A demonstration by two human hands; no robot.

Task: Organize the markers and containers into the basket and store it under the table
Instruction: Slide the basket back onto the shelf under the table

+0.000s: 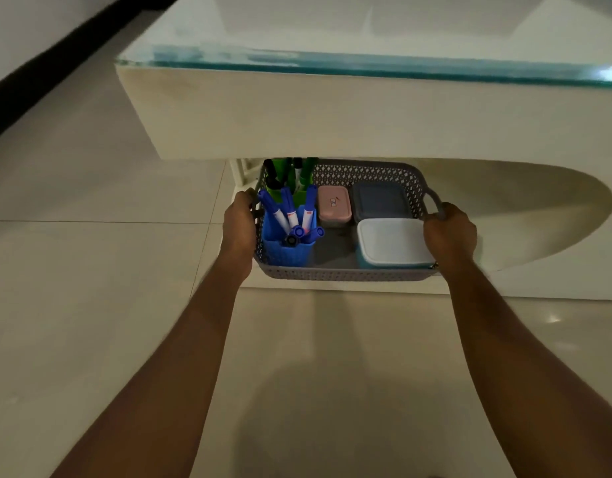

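Note:
A grey perforated basket sits on the table's low white shelf, its far end under the tabletop. My left hand grips its left handle and my right hand grips its right handle. Inside at the left stands a blue holder with several blue-capped markers. Behind it is a green holder with green and black markers, partly hidden by the table's edge. To the right lie a pink-lidded container, a dark grey-lidded container and a white-lidded blue container.
The white table with a glass top overhangs the basket. Its curved base rises at the right. Pale floor tiles spread left and in front. A dark skirting strip runs along the wall at the upper left.

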